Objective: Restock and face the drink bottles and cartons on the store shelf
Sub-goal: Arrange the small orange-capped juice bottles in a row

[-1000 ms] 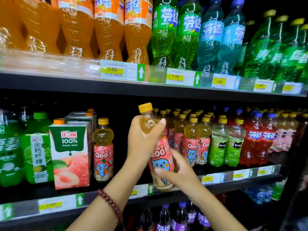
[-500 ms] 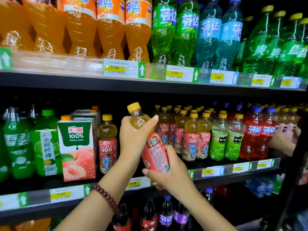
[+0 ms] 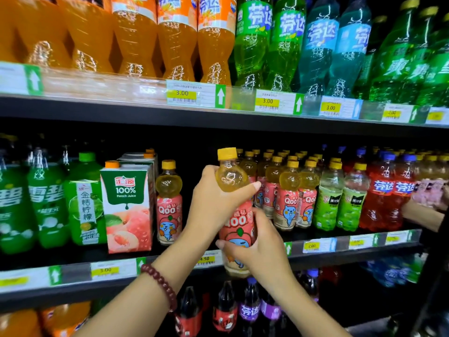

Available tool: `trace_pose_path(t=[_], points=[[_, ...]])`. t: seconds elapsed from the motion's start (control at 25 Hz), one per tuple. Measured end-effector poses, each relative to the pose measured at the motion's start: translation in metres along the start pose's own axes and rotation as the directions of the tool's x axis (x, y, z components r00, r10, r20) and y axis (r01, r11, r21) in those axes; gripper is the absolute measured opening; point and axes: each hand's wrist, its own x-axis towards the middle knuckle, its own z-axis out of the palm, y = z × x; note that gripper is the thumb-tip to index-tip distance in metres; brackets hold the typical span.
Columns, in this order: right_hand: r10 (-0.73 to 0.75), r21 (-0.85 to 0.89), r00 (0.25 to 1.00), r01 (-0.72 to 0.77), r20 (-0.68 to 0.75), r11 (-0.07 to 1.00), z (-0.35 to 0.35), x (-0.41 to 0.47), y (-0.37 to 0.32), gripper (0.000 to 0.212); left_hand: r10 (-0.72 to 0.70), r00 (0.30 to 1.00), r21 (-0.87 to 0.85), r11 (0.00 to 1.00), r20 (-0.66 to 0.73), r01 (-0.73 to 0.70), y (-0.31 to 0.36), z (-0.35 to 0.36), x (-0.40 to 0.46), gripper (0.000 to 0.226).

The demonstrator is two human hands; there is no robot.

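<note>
Qoo bottle [image 3: 237, 215], yellow-capped with a pink label, held upright in front of the middle shelf [image 3: 352, 249], just near of its front rail and between the lone Qoo bottle [image 3: 169, 203] on the left and the packed Qoo rows [image 3: 289, 190] on the right. Gripped by both hands: left hand [image 3: 213, 203] curled round the rounded upper part below the cap, thumb across the front; right hand [image 3: 257, 246] wrapped round the lower label, fingers at the left edge. Label turned to face near. One string of dark red beads [image 3: 160, 285] round the left wrist.

Left of the lone bottle, one peach juice carton [image 3: 127, 210] at the front, at least two more orange-capped cartons behind it; further left, one green citrus-tea bottle [image 3: 85, 203] and two green soda bottles [image 3: 29, 203] fully in view, a third cut by the frame edge. Right of the Qoo rows, two pale green juice bottles [image 3: 340, 198] at the front, then two red soda bottles [image 3: 393, 190]. Exact count of the Qoo rows not possible: too many overlapping caps running far back.

Top shelf: orange soda bottles [image 3: 175, 37] on the left, count unclear from blur; two bright green bottles [image 3: 269, 42]; two blue-green bottles [image 3: 335, 47]; darker green ones at far right. Another person's hand [image 3: 427, 193] at the right edge, blurred, state not readable.
</note>
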Motion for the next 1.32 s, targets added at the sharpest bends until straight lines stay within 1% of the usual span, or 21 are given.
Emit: trace_pose_path(t=[0.04,0.08,0.12,0.16,0.24,0.28,0.32,0.4,0.44,0.56,0.64,0.68,0.72,0.76,0.8,0.84,0.88,0.96,1.04,1.2,1.32], points=[[-0.032,-0.159,0.998,0.021,-0.062,0.987,0.002,-0.001,-0.003,0.076,0.02,1.0,-0.015,1.0,-0.023,-0.021,-0.003,0.002,-0.002,0.051],[-0.06,-0.231,0.997,0.045,-0.057,0.972,0.003,-0.002,-0.004,0.075,0.04,0.998,-0.041,0.998,-0.044,-0.042,-0.005,0.002,-0.003,0.047],[-0.072,-0.237,0.997,0.072,0.006,0.969,0.002,-0.001,-0.003,0.073,0.055,0.997,-0.059,0.997,-0.054,-0.058,-0.006,0.001,-0.005,0.045],[-0.066,-0.166,0.992,0.084,0.111,0.983,-0.001,0.003,0.001,0.069,0.064,0.997,-0.073,0.995,-0.051,-0.068,-0.006,0.0,-0.005,0.045],[-0.024,0.131,0.932,-0.026,0.362,0.991,-0.01,0.007,0.009,0.064,0.054,0.998,-0.128,0.99,-0.012,-0.055,-0.009,-0.002,-0.004,0.049],[-0.018,0.258,0.895,-0.109,0.445,0.96,-0.013,0.009,0.015,0.066,0.034,0.999,-0.183,0.983,0.017,-0.03,-0.012,-0.003,-0.002,0.052],[-0.017,0.328,0.877,-0.162,0.481,0.931,-0.015,0.011,0.019,0.068,0.005,0.999,-0.247,0.969,0.048,0.007,-0.014,-0.003,-0.001,0.055],[-0.026,0.366,0.901,-0.149,0.433,0.918,-0.01,0.015,0.026,0.073,-0.031,0.995,-0.314,0.947,0.098,0.061,-0.017,-0.003,0.004,0.062],[-0.022,0.371,0.922,-0.133,0.387,0.919,-0.005,0.016,0.026,0.074,-0.017,0.993,-0.283,0.958,0.117,0.05,-0.018,-0.003,0.006,0.063],[0.041,0.344,0.976,-0.115,0.216,0.932,0.008,0.025,0.026,0.065,0.062,0.98,-0.035,0.998,0.187,-0.056,-0.027,-0.012,0.008,0.044],[0.081,0.315,0.99,-0.112,0.112,0.942,0.012,0.035,0.027,0.059,0.038,0.977,0.11,0.992,0.21,-0.062,-0.05,-0.025,0.005,0.036],[0.097,0.305,0.992,-0.118,0.083,0.945,0.013,0.041,0.029,0.057,-0.003,0.977,0.205,0.978,0.213,-0.041,-0.065,-0.034,0.004,0.04],[0.108,0.296,0.992,-0.124,0.069,0.947,0.015,0.047,0.03,0.056,-0.041,0.972,0.339,0.94,0.23,-0.04,-0.08,-0.042,0.004,0.047],[0.113,0.273,0.992,-0.126,0.062,0.954,0.017,0.053,0.031,0.056,-0.079,0.965,0.517,0.854,0.248,-0.063,-0.095,-0.049,0.003,0.051],[0.112,0.234,0.992,-0.123,0.057,0.964,0.021,0.059,0.033,0.058,-0.122,0.958,0.685,0.723,0.259,-0.093,-0.107,-0.055,0.001,0.052],[0.112,0.18,0.992,-0.119,0.053,0.976,0.025,0.066,0.035,0.06,-0.16,0.954,0.801,0.588,0.254,-0.115,-0.114,-0.057,-0.001,0.049],[0.114,0.122,0.992,-0.12,0.049,0.985,0.031,0.073,0.037,0.062,-0.182,0.953,0.856,0.502,0.244,-0.123,-0.118,-0.057,-0.005,0.046],[0.134,0.038,0.989,-0.137,0.06,0.99,0.045,0.085,0.041,0.065,-0.199,0.953,0.891,0.437,0.229,-0.123,-0.124,-0.054,-0.009,0.039],[0.169,0.005,0.981,-0.17,0.091,0.985,0.061,0.096,0.048,0.069,-0.197,0.957,0.908,0.402,0.215,-0.122,-0.129,-0.051,-0.009,0.037],[0.259,0.049,0.952,-0.27,0.161,0.962,0.085,0.113,0.059,0.071,-0.168,0.963,0.944,0.292,0.209,-0.154,-0.134,-0.05,-0.011,0.039],[0.252,0.071,0.945,-0.272,0.208,0.96,0.093,0.119,0.061,0.071,-0.172,0.963,0.952,0.264,0.206,-0.156,-0.135,-0.049,-0.011,0.039]])
